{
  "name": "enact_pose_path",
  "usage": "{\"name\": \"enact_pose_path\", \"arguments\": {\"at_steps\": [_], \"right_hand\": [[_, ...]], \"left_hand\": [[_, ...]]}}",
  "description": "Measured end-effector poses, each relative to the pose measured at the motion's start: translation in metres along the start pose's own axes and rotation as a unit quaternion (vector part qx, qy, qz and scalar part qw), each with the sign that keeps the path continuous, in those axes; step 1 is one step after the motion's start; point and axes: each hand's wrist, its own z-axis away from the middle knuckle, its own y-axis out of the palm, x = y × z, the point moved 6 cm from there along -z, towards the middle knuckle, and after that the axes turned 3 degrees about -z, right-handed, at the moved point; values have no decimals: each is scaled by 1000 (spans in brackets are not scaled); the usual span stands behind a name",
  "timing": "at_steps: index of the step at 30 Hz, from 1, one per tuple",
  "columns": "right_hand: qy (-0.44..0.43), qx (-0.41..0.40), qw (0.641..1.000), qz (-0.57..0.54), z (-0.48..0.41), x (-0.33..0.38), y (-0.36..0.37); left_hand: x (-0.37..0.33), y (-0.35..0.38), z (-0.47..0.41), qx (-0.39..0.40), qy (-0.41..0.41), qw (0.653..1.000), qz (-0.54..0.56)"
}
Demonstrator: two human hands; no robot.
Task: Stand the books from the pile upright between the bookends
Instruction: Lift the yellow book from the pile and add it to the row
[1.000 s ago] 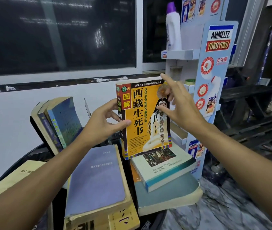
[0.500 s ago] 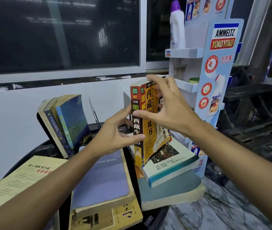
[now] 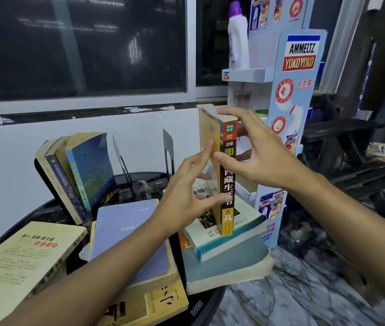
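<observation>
Book (image 3: 228, 182) stands on end on the pile (image 3: 229, 262), pinched by my left hand (image 3: 182, 203) low and my right hand (image 3: 264, 156) on top, so I should hold it straight and carry it left between the bookends (image 3: 168, 147).

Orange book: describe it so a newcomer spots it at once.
On the round black table, find the pile of flat books at its right side. The orange book stands upright on top, held between left hand and right hand. Unlike its flat neighbours, it shows a yellow-lettered black spine.
</observation>
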Motion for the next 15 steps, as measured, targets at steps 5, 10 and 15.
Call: {"name": "enact_pose_path", "arguments": {"at_steps": [5, 10, 15], "right_hand": [[16, -60, 998, 18, 2, 9, -5], [44, -81, 994, 67, 1, 15, -6], [65, -95, 986, 119, 1, 21, -6]], "left_hand": [[-3, 16, 1, -46, -13, 998, -33], [-6, 20, 2, -61, -25, 997, -39], [-3, 21, 2, -48, -25, 998, -38]]}}
